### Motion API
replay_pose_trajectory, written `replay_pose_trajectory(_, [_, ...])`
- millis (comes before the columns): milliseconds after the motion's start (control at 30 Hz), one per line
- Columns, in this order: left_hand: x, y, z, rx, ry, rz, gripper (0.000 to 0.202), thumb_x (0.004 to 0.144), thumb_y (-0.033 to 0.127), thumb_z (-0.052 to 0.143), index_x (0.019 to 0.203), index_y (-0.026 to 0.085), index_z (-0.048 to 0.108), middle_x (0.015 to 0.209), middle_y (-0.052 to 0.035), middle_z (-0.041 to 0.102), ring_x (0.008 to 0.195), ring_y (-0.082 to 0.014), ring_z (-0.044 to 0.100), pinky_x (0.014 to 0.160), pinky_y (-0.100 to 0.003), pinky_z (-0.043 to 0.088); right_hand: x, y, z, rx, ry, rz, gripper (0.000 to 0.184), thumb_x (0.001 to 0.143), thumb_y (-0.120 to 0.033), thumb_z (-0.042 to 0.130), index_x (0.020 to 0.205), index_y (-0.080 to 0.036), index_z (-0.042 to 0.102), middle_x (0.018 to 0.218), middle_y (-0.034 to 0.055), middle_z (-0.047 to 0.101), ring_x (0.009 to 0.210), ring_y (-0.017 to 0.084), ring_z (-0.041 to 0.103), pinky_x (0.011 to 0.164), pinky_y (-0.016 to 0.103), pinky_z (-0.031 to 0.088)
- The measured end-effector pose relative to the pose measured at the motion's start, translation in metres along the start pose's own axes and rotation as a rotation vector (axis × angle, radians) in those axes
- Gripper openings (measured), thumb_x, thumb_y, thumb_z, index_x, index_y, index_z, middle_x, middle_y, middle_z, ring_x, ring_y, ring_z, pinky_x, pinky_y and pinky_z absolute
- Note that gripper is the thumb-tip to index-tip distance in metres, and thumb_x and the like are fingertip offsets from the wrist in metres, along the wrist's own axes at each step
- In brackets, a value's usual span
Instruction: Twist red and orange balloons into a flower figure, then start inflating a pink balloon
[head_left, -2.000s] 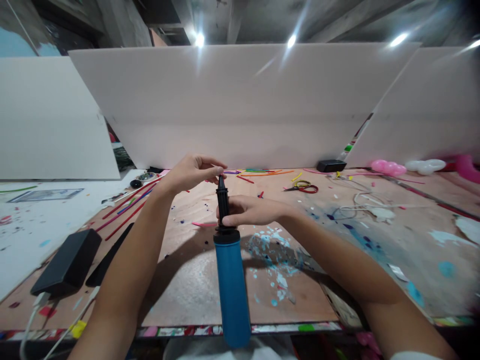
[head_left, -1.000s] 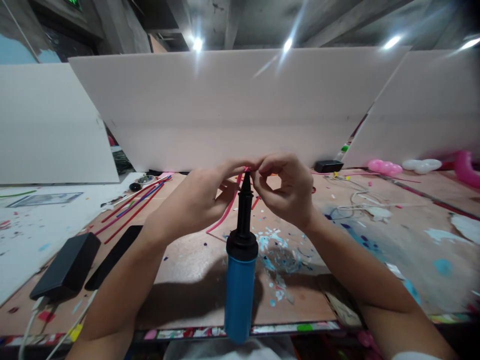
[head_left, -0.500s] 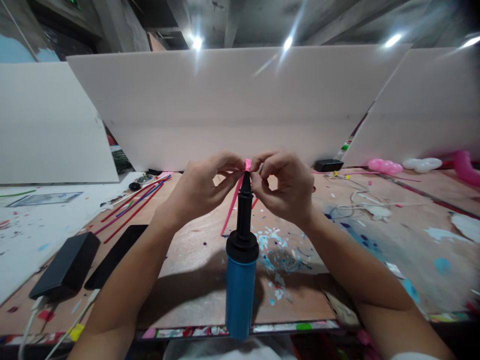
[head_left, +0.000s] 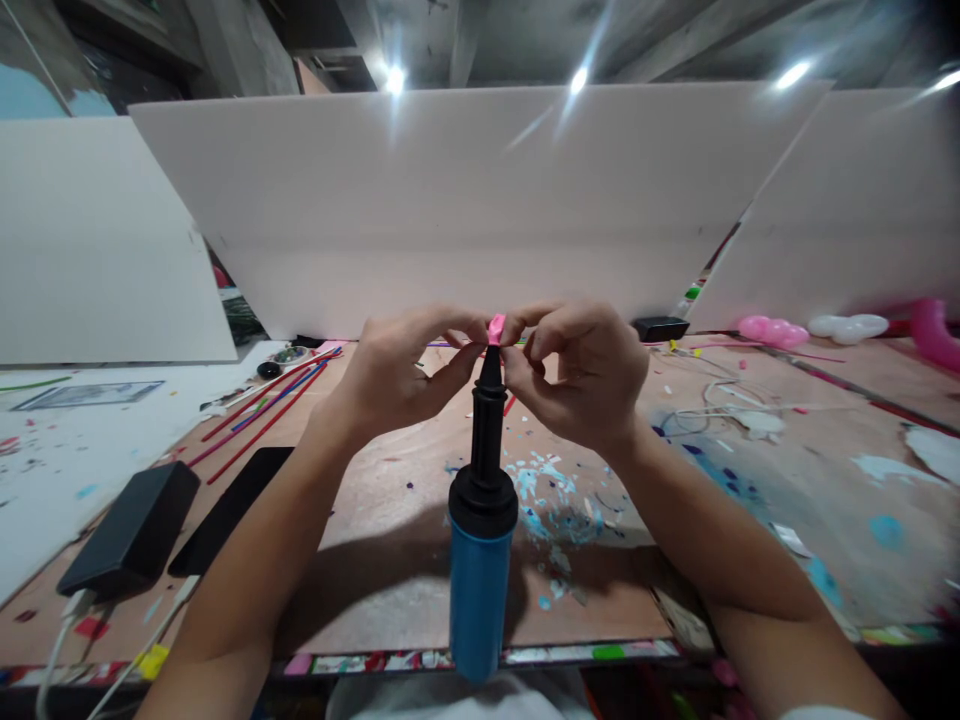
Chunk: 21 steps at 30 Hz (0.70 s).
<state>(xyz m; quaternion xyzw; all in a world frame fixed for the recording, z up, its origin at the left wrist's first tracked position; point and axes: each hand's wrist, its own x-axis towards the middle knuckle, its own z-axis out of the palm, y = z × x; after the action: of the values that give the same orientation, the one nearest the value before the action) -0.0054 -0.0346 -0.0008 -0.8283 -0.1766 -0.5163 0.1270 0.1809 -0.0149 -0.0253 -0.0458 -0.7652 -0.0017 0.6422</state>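
A blue balloon pump (head_left: 480, 590) with a black nozzle stands upright at the table's front edge, nozzle pointing away and up. At the nozzle's tip is a pink balloon (head_left: 496, 328), its end pinched from both sides. My left hand (head_left: 416, 370) holds the balloon's left side between thumb and forefinger. From the right, my right hand (head_left: 581, 365) pinches it in the same way. Whether the balloon's mouth sits over the tip is hard to make out. Most of the balloon's length is hidden behind the pump and hands.
Left on the table (head_left: 390, 600) lie red and blue uninflated balloons (head_left: 270, 415), a black phone (head_left: 232, 510) and a black power brick (head_left: 131, 530) with a white cable. Inflated pink balloons (head_left: 772, 330), white ones (head_left: 847, 328) and a small black box (head_left: 660, 329) lie at the right. White boards (head_left: 465, 210) stand behind.
The pink balloon's end has tilted slightly at the nozzle tip. Its hanging length, seen left of the nozzle before, no longer shows there. My right hand has shifted slightly right.
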Motion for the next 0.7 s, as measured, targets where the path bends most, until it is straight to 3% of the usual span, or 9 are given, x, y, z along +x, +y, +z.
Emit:
replay_pose_trajectory(267, [0.002,0.005,-0.009,0.084,-0.061,0.039,0.015,0.084,0.014,0.063,0.095,0.019,0.070,0.081,-0.0005,0.075,0.070,-0.0096,0.069,0.070,-0.019,0.054,0.005,-0.004,-0.008,-0.026,-0.085,-0.022,0.029,0.074,-0.003,0.063,0.083,-0.025,0.048,0.086,-0.0009,0.068,0.068,0.011,0.065,0.053,0.024,0.051])
replay_pose_trajectory(467, [0.001,0.011,-0.018,0.151,-0.158,-0.029,0.016,0.081,0.016,0.064,0.094,0.022,0.070,0.074,0.0017,0.071,0.063,-0.0090,0.064,0.064,-0.019,0.049,0.008,-0.012,-0.011,-0.054,-0.128,-0.084,0.033,0.071,0.001,0.062,0.082,-0.024,0.044,0.084,-0.0027,0.068,0.056,0.007,0.058,0.049,0.022,0.047])
replay_pose_trajectory(700, [0.002,0.022,-0.024,0.157,-0.186,-0.028,0.012,0.082,0.016,0.063,0.090,0.023,0.069,0.064,0.0044,0.063,0.055,-0.0064,0.053,0.057,-0.018,0.041,0.012,-0.024,-0.013,-0.100,-0.164,-0.125,0.030,0.073,0.001,0.062,0.078,-0.022,0.043,0.085,-0.0005,0.070,0.050,0.004,0.051,0.047,0.019,0.041])
